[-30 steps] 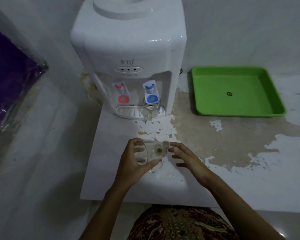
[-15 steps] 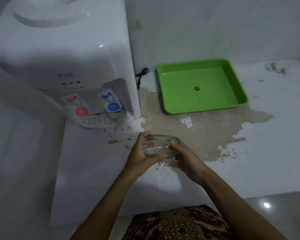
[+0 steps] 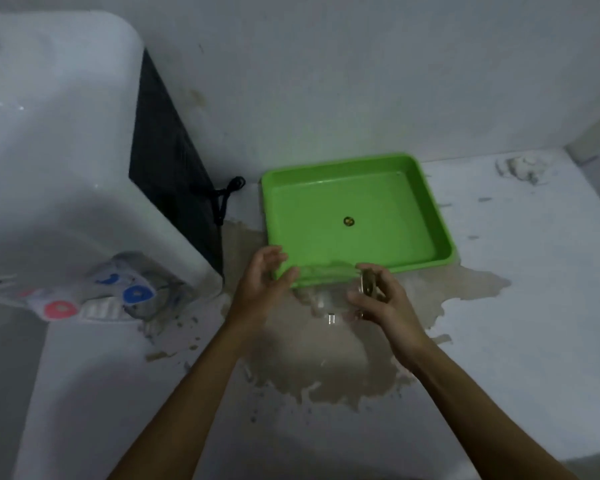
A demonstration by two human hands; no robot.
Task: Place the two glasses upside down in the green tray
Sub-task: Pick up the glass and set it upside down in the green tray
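A clear glass [image 3: 326, 289] lies on its side in the air between my hands, just over the front edge of the green tray [image 3: 326, 206]. My right hand [image 3: 385, 303] grips its base end. My left hand [image 3: 260, 285] is at the glass's mouth with fingers spread, its thumb near the rim. The tray holds only a small dark spot at its middle. A second clear glass [image 3: 149, 299] stands under the blue tap of the water dispenser [image 3: 66, 168] at the left.
The white dispenser fills the left side, with a black cord [image 3: 226, 195] behind it near the tray's back left corner. A large brown worn patch [image 3: 326, 368] covers the white counter under my hands. The wall runs close behind the tray.
Both hands have carried the glass right and away from me to the tray's front edge. The left hand's grip has loosened while the right hand took the base. The view swung right.
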